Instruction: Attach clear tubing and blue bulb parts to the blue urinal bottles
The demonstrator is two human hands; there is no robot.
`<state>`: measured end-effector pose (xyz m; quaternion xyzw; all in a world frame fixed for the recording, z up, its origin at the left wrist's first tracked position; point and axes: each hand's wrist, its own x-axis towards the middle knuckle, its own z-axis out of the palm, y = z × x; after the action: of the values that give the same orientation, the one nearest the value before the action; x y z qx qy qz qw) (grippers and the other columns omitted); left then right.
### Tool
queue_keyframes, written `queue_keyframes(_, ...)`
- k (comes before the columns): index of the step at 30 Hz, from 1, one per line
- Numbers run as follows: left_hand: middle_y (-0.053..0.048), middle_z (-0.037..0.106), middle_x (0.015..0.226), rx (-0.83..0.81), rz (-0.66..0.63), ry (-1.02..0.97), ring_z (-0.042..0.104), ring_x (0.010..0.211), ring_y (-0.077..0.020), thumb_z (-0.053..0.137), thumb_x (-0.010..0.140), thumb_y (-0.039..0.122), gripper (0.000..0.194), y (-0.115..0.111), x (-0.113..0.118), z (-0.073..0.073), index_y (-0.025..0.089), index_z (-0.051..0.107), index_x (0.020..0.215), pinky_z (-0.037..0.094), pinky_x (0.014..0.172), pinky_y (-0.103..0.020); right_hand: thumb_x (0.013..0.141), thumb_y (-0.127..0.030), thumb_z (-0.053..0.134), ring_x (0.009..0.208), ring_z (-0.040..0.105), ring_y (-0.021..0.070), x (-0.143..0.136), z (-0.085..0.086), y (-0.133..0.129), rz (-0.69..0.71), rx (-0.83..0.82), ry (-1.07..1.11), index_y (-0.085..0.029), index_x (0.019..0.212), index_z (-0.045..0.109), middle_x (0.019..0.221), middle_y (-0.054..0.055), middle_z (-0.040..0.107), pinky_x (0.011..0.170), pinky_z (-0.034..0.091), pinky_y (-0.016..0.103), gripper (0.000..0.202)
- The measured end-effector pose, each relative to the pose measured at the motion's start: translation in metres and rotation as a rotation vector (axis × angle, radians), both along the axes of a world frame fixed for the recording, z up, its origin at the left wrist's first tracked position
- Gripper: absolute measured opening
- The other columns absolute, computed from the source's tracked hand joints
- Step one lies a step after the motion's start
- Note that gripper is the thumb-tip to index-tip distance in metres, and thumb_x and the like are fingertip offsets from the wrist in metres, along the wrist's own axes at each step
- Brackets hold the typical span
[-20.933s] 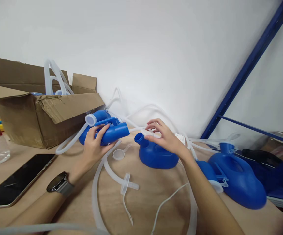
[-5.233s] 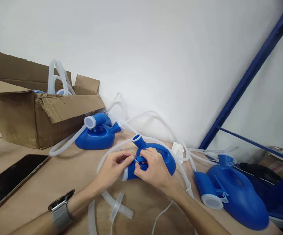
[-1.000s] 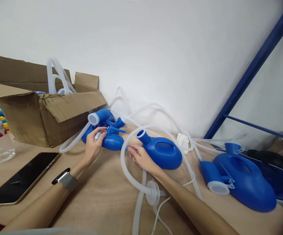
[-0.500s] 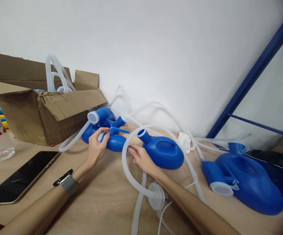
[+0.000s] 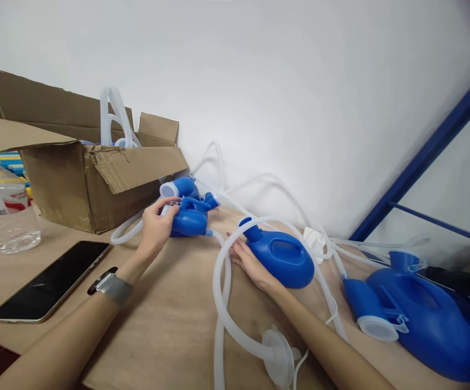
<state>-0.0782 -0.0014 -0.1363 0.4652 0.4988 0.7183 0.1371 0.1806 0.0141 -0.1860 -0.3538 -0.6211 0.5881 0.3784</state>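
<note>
My left hand [image 5: 158, 223] is closed around the capped end of a blue plastic urinal funnel [image 5: 191, 219] with a side handle. A translucent hose [image 5: 219, 238] runs from the funnel's narrow tip. My right hand [image 5: 250, 262] has its fingers stretched out, beside a blue urinal bottle [image 5: 281, 254] with an open neck, and a loop of hose crosses in front of its fingertips. That loop ends in a translucent round cap [image 5: 278, 355] near the front. Other blue urinal parts [image 5: 184, 186] lie behind the held funnel, partly hidden.
An open cardboard box [image 5: 56, 184] with hoses inside stands at the back left. Near it are a clear water bottle [image 5: 7, 216] and a phone [image 5: 52, 281]. Another blue urinal bottle [image 5: 442, 319] with its funnel lies right. A white plug adapter [image 5: 315, 242] sits by the wall.
My right hand has let go at the funnel's narrow tip and moved right, its fingers now extended. The hose at the tip now shows. The whole view has shifted slightly.
</note>
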Motion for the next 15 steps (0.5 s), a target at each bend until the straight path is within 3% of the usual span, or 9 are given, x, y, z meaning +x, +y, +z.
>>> queue_keyframes(2, -0.001, 0.072, 0.081, 0.009, 0.038, -0.101, 0.065, 0.083, -0.0229, 0.067, 0.072, 0.035, 0.022, 0.005, -0.009, -0.002, 0.021, 0.078, 0.086, 0.048, 0.075, -0.030, 0.085, -0.065, 0.069, 0.103, 0.067, 0.0215, 0.005, -0.004, 0.002, 0.026, -0.028, 0.001, -0.027, 0.133, 0.061, 0.118, 0.007, 0.069, 0.093, 0.051, 0.037, 0.062)
queue_keyframes(6, -0.002, 0.074, 0.085, 0.009, 0.047, -0.162, 0.066, 0.091, -0.0258, 0.067, 0.071, 0.037, 0.023, 0.009, -0.015, -0.006, 0.023, 0.078, 0.086, 0.050, 0.078, -0.032, 0.084, -0.066, 0.070, 0.079, 0.069, 0.0188, 0.010, -0.009, 0.003, 0.131, -0.088, -0.025, -0.020, 0.123, 0.065, 0.092, 0.006, 0.075, 0.071, 0.050, 0.031, 0.061)
queue_keyframes(9, -0.003, 0.074, 0.084, 0.002, 0.030, -0.143, 0.067, 0.090, -0.0261, 0.067, 0.071, 0.038, 0.026, 0.008, -0.011, -0.006, 0.022, 0.078, 0.088, 0.050, 0.078, -0.032, 0.081, -0.063, 0.075, 0.073, 0.068, 0.0179, 0.010, -0.004, 0.000, 0.183, -0.115, 0.007, -0.016, 0.113, 0.069, 0.083, 0.006, 0.074, 0.064, 0.048, 0.028, 0.057)
queue_keyframes(15, -0.004, 0.074, 0.084, -0.049, -0.084, -0.054, 0.065, 0.087, -0.0257, 0.066, 0.071, 0.039, 0.029, 0.007, -0.001, -0.011, 0.018, 0.078, 0.087, 0.048, 0.079, -0.032, 0.070, -0.048, 0.089, 0.079, 0.072, 0.0177, 0.001, -0.002, -0.005, 0.033, -0.142, 0.171, -0.016, 0.101, 0.070, 0.092, 0.005, 0.075, 0.080, 0.053, 0.032, 0.047)
